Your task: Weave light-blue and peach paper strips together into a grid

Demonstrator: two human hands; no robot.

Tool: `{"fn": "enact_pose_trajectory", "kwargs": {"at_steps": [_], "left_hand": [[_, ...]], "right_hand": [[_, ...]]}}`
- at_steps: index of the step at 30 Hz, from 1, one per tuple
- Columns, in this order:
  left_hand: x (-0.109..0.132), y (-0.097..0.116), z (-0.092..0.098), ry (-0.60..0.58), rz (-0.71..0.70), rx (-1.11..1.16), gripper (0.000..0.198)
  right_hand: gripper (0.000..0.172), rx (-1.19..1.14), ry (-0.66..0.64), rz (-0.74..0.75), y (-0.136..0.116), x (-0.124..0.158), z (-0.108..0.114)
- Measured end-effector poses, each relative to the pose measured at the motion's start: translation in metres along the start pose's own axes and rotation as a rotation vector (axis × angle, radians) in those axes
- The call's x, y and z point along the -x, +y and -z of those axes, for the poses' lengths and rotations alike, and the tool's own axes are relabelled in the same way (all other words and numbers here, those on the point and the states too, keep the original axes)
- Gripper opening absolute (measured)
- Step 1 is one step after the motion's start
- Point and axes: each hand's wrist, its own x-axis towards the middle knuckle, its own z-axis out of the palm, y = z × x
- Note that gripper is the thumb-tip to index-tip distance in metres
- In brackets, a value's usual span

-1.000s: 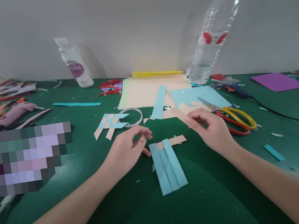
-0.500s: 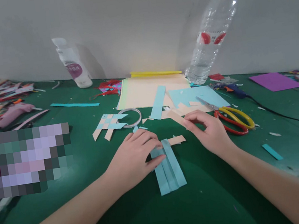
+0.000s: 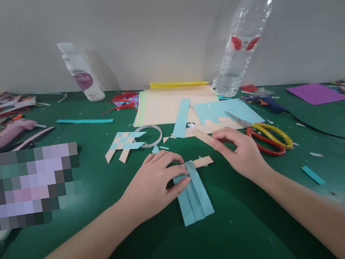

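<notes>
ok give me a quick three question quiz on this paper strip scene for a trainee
1. True or false: the left hand touches the blue strips lying on the green table.
2. What does the right hand pinch? A) a pencil B) a peach strip C) a red ribbon
3. Fill in: the scissors lie just to the ___ of the right hand.

Key: 1 true; 2 B; 3 right
</notes>
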Motion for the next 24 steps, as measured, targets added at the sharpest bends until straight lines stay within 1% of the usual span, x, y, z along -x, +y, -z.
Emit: {"fn": "enact_pose_trajectory", "kwargs": {"at_steps": [7,17,21,24], "left_hand": [[0.0002,0.0002,0.0015,-0.015,0.005,0.029,0.019],[-0.0003,0.0019,0.0038,-0.019,-0.045,0.046,0.018],[-0.0009,0.0028,0.0035,0.015,-0.052,0.069,0.018],[-0.0019,0.0022,0.0024,0.039,0.002,0.056,0.019]], "right_hand": [[0.010,0.020,-0.011,0.046,0.0007,0.0003,0.0002],[0.009,0.037,0.001,0.095,0.0014,-0.0002,-0.0004],[0.011,0.009,-0.003,0.071,0.0001,-0.0004,0.0002],[0.013,-0.087,-0.026,0.005,-0.0046,0.0006,0.0006]]}}
